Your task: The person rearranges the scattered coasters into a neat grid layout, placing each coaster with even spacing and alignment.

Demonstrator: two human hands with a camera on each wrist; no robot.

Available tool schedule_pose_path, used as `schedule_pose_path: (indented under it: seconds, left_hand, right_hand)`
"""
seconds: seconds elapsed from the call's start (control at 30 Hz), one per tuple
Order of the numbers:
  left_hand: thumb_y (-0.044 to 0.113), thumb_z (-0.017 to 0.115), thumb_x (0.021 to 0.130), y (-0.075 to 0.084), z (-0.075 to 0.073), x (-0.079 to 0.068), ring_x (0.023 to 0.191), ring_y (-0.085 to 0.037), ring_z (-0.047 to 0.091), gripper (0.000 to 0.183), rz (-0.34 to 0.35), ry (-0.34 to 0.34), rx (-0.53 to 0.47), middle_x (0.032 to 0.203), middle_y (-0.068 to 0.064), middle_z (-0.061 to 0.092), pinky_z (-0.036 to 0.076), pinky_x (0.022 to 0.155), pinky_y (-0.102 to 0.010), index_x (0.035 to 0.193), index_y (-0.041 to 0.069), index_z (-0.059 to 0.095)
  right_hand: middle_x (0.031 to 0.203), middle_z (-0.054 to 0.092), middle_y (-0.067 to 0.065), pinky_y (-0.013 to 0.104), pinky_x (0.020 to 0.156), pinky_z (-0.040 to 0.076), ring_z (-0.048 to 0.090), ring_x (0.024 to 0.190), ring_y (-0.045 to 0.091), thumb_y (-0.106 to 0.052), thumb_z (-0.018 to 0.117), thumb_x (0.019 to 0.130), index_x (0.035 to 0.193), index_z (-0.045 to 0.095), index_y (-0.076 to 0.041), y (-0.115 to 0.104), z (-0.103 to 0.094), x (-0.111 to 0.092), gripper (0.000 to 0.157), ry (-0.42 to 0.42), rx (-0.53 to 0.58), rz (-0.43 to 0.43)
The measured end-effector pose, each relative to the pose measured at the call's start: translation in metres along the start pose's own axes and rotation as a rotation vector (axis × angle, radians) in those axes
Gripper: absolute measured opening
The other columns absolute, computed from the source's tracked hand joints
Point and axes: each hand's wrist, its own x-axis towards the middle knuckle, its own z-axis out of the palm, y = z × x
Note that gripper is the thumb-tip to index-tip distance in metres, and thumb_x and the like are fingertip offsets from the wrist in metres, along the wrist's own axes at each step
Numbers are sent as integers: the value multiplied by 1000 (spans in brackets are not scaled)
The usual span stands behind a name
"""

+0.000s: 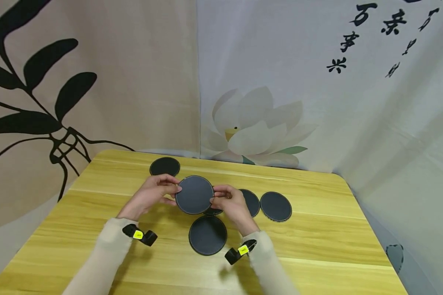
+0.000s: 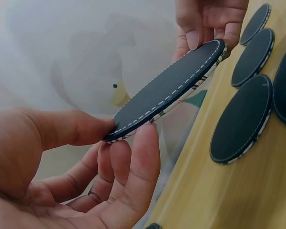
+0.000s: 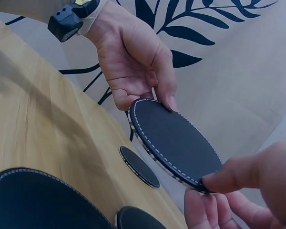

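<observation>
Five black stitched coasters [image 1: 208, 237] are lying below one held coaster [image 1: 194, 195]; left hand [image 1: 151, 196] and right hand [image 1: 235, 205] fingertips are pinching its opposite edges.

— Up on the pale cloth [image 1: 280, 53], we're reading black brush characters: 万 [image 1: 363, 14] leads, 事 [image 1: 349, 41] sits below, 兴 [image 1: 336, 65] at the bottom!
— And we've got what looks like 亲 [image 1: 393, 21], just right of 万!
— Those slanted characters [image 1: 409, 46] farther right?
— Too squeezed for us, and the ones at the view's edges are cut off.
— Now the yellow labels [image 1: 138, 234] on the wrist cameras [image 1: 149, 238]?
— Dark print there, folks, but too small for us to read!
</observation>
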Motion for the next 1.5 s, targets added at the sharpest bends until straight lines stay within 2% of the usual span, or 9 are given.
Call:
schedule_pose_path:
  seconds: [0.4,0.67,0.73,0.97,1.2,1.33,1.5]
  left_hand:
    - [5,63,97,-1,26,8,84,-20,66,32,-10,24,-19,103,-13,65,66,73,-40,126,-9,57]
    - [4,66,95,-3,47,16,79,-19,64,27,-27,56,-7,99,-13,65,65,73,-46,120,-5,63]
    - [4,67,96,-3,52,17,79,-20,65,26,-32,56,-4,100,-13,65,65,74,-47,120,-5,63]
    - [2,67,95,-5,66,19,76,-19,64,23,-52,48,-16,102,-15,63,65,69,-39,118,-5,64]
    - [3,68,95,-9,81,21,73,-19,62,20,-78,43,-18,97,-13,62,65,65,-37,114,-1,67]
    - [3,68,95,-11,89,22,72,-19,62,19,-80,33,-14,98,-13,62,64,62,-33,113,-1,67]
    - [3,68,95,-11,99,24,71,-19,61,17,-80,17,4,95,-12,63,64,62,-34,112,-1,67]
  right_hand:
    - [104,60,11,40,86,64,70,85,16,7,67,90,127,65,0,3,-22,-4,38,37,-6,14]
    - [106,60,14,51,92,61,69,87,19,6,68,89,125,65,1,6,-39,-11,37,39,-18,24]
    - [108,60,14,51,92,61,69,88,20,5,68,90,125,65,0,6,-44,-13,36,43,-23,32]
    - [107,61,13,49,90,62,68,88,21,4,69,91,123,65,-1,8,-57,-19,33,45,-45,65]
    - [106,62,15,47,87,63,70,85,23,1,69,92,121,64,1,13,-67,-25,30,55,-75,80]
    - [107,62,15,47,86,63,70,86,23,0,69,92,123,64,1,16,-73,-28,31,69,-91,89]
    - [104,62,14,45,82,64,70,86,22,2,68,92,124,62,2,21,-81,-32,33,92,-94,94]
